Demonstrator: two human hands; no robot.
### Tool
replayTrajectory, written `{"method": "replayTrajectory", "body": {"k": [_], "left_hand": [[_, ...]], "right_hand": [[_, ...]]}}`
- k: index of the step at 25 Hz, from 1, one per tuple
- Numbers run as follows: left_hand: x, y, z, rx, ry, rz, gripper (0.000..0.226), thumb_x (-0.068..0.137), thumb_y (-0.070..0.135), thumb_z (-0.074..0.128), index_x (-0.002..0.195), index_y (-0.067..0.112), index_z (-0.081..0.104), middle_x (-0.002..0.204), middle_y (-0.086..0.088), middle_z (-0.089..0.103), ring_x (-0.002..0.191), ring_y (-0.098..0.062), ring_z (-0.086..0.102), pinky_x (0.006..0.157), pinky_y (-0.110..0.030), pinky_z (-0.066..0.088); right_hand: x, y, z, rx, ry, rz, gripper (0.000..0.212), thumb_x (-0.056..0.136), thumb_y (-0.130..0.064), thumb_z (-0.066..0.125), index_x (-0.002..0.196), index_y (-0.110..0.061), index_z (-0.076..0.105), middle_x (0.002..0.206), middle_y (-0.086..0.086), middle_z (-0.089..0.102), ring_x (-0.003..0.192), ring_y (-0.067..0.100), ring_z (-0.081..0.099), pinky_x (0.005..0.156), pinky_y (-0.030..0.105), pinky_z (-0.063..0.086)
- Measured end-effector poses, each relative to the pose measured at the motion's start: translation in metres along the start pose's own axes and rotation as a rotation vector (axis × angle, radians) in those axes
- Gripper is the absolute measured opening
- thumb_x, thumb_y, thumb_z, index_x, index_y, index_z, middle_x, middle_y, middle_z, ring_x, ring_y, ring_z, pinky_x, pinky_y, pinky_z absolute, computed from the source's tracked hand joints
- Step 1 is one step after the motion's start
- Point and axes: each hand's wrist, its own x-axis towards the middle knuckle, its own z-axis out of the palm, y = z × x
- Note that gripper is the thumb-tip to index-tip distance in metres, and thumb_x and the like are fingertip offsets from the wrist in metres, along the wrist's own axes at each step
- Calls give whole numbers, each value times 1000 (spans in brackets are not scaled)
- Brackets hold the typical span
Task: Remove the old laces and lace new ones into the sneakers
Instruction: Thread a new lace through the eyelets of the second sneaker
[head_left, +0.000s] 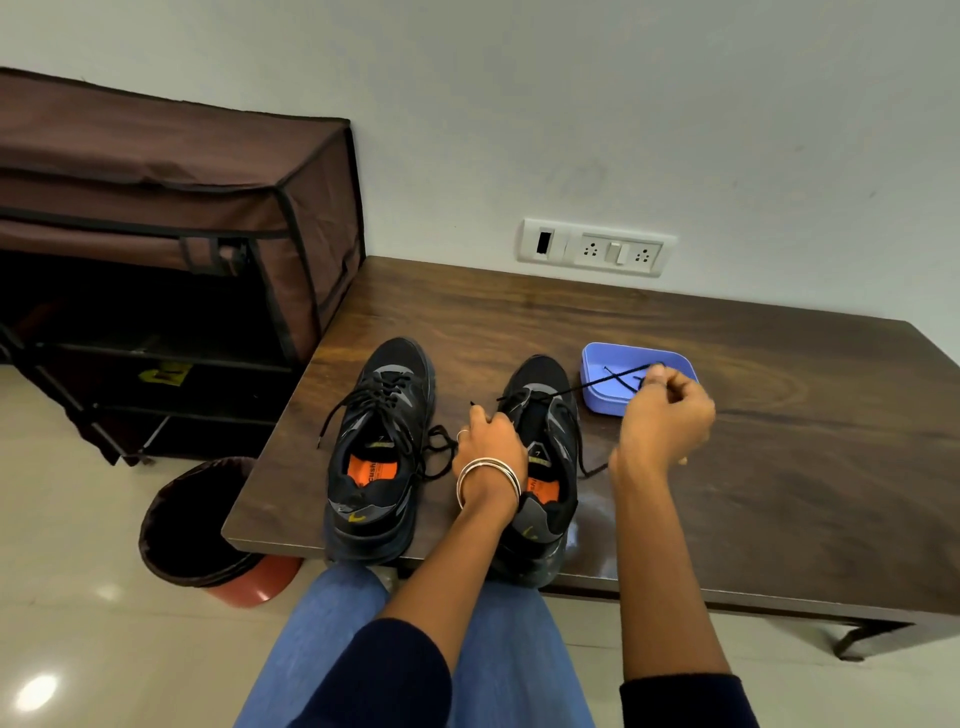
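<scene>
While the right hand (667, 410) pinches the limp black lace (597, 383) out toward 2 o'clock, the left hand (491, 436) clamps the sneaker (545, 447); grip near the stiff tip.

Left sneaker (378, 447): black, orange insole, laced, frame centre.
Right sneaker (545, 452): black, partly unlaced, just right.
Lace (597, 385): black, taut toward upper right.

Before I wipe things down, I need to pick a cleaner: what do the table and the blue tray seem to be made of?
Table: looks like dark wood or wood-look laminate; visible grain, glossy reflections. Blue tray: likely plastic; uniform colour, smooth moulded rounded rim.
</scene>
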Motion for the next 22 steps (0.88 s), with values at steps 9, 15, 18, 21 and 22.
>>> {"method": "replayTrajectory", "body": {"k": [9,15,18,21,22], "left_hand": [[0,1,-1,25,-34,-11,24,97,17,41,115,10,56,135,-12,40,115,-33,48,84,-42,45],[3,0,-1,19,-16,-21,25,98,23,42,115,12,57,132,-9,41,112,-31,49,80,-40,45],[2,2,0,25,-12,20,24,97,24,44,113,12,58,129,-8,42,110,-30,50,82,-40,45],[1,2,-1,21,-10,21,24,98,24,44,114,12,57,128,-8,42,110,-29,50,82,-39,45],[0,1,0,25,-9,24,24,98,24,44,114,12,57,128,-8,43,110,-29,50,82,-39,45]], "right_hand": [[-23,38,46,-1140,-620,-625,15,89,-19,58,102,-18,66,118,4,56,116,28,45,96,51,31],[-20,62,42,-516,-416,-288,11,85,-17,64,84,-14,75,84,5,71,94,25,61,79,32,44],[-15,60,28,7,-197,96,10,83,-9,67,76,-7,74,70,7,68,72,23,65,74,38,54],[2,56,19,169,-48,234,19,89,-15,63,73,-6,66,68,5,62,66,19,57,73,44,55],[6,54,16,44,-24,203,20,91,-20,62,77,-6,65,75,7,62,74,22,57,79,49,53]]}}
